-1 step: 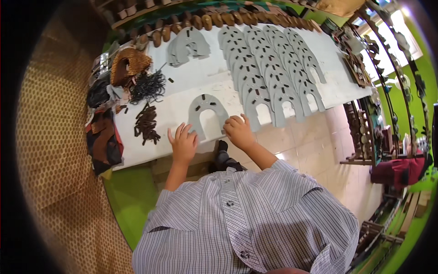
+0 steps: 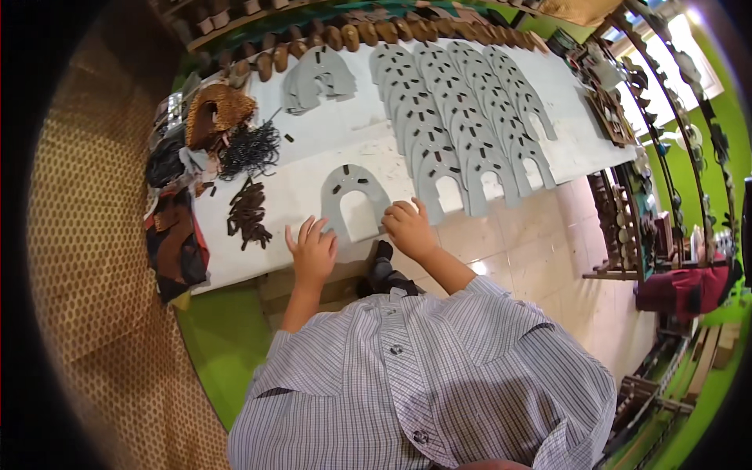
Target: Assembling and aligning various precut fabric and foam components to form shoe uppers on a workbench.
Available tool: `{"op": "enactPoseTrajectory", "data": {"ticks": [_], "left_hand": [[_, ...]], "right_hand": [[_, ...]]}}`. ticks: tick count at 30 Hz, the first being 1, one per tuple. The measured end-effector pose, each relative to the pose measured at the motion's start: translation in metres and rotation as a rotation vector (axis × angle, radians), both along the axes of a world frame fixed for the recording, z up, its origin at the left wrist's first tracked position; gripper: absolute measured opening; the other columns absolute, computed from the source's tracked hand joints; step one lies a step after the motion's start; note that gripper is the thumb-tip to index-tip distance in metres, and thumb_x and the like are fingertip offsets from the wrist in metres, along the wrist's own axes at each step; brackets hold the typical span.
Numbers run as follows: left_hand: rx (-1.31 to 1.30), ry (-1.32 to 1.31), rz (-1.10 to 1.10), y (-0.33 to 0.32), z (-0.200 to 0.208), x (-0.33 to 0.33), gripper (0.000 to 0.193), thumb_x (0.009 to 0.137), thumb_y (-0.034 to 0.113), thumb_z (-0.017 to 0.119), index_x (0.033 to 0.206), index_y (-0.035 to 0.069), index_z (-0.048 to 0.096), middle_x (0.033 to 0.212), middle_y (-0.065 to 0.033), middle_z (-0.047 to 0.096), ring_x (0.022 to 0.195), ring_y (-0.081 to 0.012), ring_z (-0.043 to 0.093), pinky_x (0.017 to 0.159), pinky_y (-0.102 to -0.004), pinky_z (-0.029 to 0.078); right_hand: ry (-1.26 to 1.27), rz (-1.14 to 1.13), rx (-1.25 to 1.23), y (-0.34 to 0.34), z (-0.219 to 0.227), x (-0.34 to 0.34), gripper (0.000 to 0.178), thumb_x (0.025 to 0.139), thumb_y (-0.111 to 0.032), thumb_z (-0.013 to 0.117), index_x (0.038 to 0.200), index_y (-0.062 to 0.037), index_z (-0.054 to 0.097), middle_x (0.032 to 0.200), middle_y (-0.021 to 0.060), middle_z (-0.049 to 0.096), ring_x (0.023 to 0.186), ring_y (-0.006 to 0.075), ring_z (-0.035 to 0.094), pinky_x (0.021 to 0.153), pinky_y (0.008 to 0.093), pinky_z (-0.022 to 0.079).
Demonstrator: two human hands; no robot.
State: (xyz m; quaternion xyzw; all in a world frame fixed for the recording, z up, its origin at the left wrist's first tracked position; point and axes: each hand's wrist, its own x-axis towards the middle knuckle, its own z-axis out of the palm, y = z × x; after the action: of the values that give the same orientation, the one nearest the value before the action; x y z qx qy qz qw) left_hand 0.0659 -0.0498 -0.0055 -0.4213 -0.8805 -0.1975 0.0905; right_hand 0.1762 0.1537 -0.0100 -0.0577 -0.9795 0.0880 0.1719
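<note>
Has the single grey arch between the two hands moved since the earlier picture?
No: judged against the dark pile on the table, the grey arch shows no visible shift either way.

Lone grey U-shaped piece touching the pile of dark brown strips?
Apart: the head view shows bare white tabletop between the grey U-shaped piece and the strip pile.

Grey arch (image 2: pixel 332 205) – matt (flr tiles (image 2: pixel 540 247) v. glossy)

Glare whitens the window (image 2: pixel 699 56) and spots the floor (image 2: pixel 533 262); edges bend.
</note>
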Motion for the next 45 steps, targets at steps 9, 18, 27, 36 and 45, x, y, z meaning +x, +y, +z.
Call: {"op": "enactPoseTrajectory", "data": {"ticks": [9, 18, 27, 36, 45], "left_hand": [[0.028, 0.045, 0.021, 0.018, 0.045, 0.046, 0.008, 0.072, 0.020, 0.067, 0.078, 0.014, 0.066, 0.115, -0.0012, 0.055, 0.119, -0.0262, 0.042, 0.103, -0.0587, 0.012], [0.196, 0.096, -0.116, 0.125, 0.124, 0.101, 0.006, 0.072, 0.016, 0.066, 0.077, 0.013, 0.065, 0.113, -0.0036, 0.056, 0.119, -0.0287, 0.041, 0.104, -0.0527, 0.015], [0.185, -0.109, -0.366, 0.268, 0.125, 0.195, 0.008, 0.071, 0.018, 0.068, 0.075, 0.012, 0.064, 0.111, -0.0034, 0.057, 0.118, -0.0295, 0.042, 0.101, -0.0500, 0.022], [0.179, -0.039, -0.379, 0.402, 0.136, 0.204, 0.007, 0.071, 0.019, 0.067, 0.073, 0.013, 0.065, 0.108, -0.0006, 0.058, 0.113, -0.0264, 0.045, 0.097, -0.0511, 0.028], [0.435, 0.090, -0.374, 0.528, 0.149, 0.128, 0.009, 0.071, 0.015, 0.068, 0.074, 0.007, 0.064, 0.101, -0.0050, 0.061, 0.098, -0.0270, 0.054, 0.086, -0.0402, 0.039]], "right_hand": [[0.108, -0.018, -0.053, 0.015, 0.029, 0.054, 0.011, 0.074, -0.021, 0.066, 0.082, -0.0175, 0.060, 0.099, -0.0048, 0.056, 0.108, 0.0157, 0.048, 0.099, 0.0476, 0.028], [0.276, -0.002, -0.325, 0.103, 0.088, 0.130, 0.010, 0.071, -0.015, 0.068, 0.080, -0.0137, 0.063, 0.095, 0.0000, 0.058, 0.101, 0.0191, 0.052, 0.094, 0.0427, 0.032], [0.296, -0.119, -0.224, 0.242, 0.120, 0.261, 0.012, 0.070, -0.012, 0.069, 0.081, -0.0117, 0.064, 0.093, 0.0020, 0.060, 0.092, 0.0220, 0.055, 0.083, 0.0370, 0.038], [0.353, -0.204, -0.195, 0.373, 0.135, 0.275, 0.009, 0.070, -0.010, 0.068, 0.077, -0.0064, 0.065, 0.088, 0.0060, 0.063, 0.084, 0.0237, 0.058, 0.076, 0.0359, 0.043], [0.317, -0.282, -0.302, 0.503, 0.132, 0.187, 0.008, 0.075, -0.016, 0.065, 0.081, -0.0121, 0.067, 0.092, 0.0026, 0.061, 0.093, 0.0210, 0.055, 0.086, 0.0387, 0.037]]}}
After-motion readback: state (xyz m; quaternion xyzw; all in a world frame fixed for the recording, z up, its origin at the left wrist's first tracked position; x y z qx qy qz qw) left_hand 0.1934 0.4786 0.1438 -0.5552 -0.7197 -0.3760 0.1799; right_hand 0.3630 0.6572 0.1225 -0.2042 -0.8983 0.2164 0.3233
